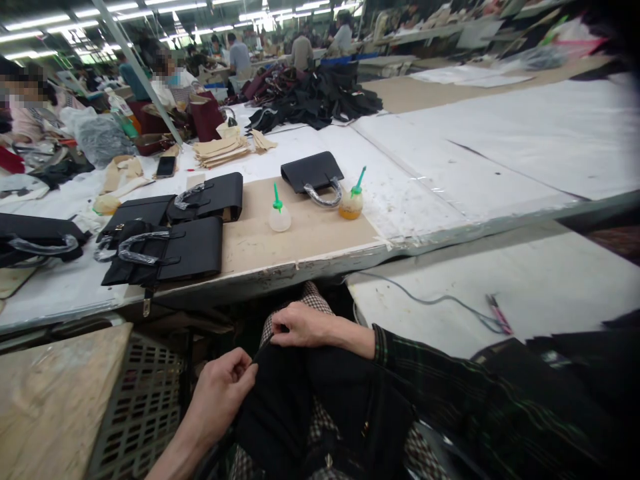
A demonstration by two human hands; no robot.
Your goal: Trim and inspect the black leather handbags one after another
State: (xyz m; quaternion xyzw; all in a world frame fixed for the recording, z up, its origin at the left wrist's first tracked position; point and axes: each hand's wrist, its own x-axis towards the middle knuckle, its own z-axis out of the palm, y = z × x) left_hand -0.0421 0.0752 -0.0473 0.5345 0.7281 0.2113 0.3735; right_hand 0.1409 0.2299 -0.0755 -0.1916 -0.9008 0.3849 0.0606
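Observation:
A black fabric piece (280,393) with small metal zipper pulls lies across my lap, over checked trousers. My left hand (220,390) pinches its upper left edge between thumb and fingers. A little further right and higher, my right hand (303,325) is closed on the same edge, its fingers curled. A short stretch of the edge runs taut between the two hands. Beyond them on the table, a black handbag (193,250) with plastic-wrapped handles lies near the front edge. Another black bag (313,171) lies further back.
On the white-covered table (415,153) stand a clear glue bottle (280,219) and an amber one (351,205), both with green spouts. Tan pieces (223,152) are stacked behind. A plastic crate (143,400) is at my left, a side table (450,280) with a cable at my right. Several people work beyond.

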